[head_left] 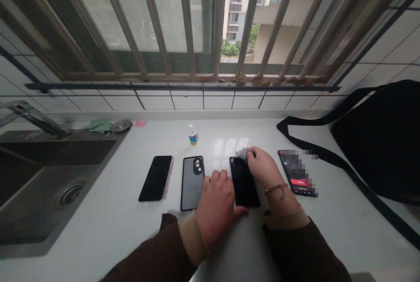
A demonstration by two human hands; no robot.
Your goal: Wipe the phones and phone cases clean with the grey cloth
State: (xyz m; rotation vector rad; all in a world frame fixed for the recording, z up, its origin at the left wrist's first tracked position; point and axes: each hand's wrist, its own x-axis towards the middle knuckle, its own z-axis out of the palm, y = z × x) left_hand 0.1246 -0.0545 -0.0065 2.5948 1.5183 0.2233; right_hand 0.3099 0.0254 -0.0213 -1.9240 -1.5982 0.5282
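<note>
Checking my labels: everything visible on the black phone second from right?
The phone is a glossy, glass-like slab, dark face up, with small pale marks near its far left corner. It lies flat on the white counter, far end angled slightly left. The left grip appears to touch its left side, thumb by the near edge; the right grip, holding crumpled grey cloth, overlaps its far right corner.

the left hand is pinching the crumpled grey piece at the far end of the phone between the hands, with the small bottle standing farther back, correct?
Wrong hand: the head view shows the right hand, not the left hand, pinching the crumpled grey piece at the far end of the phone between them. The small bottle does stand farther back.
</note>
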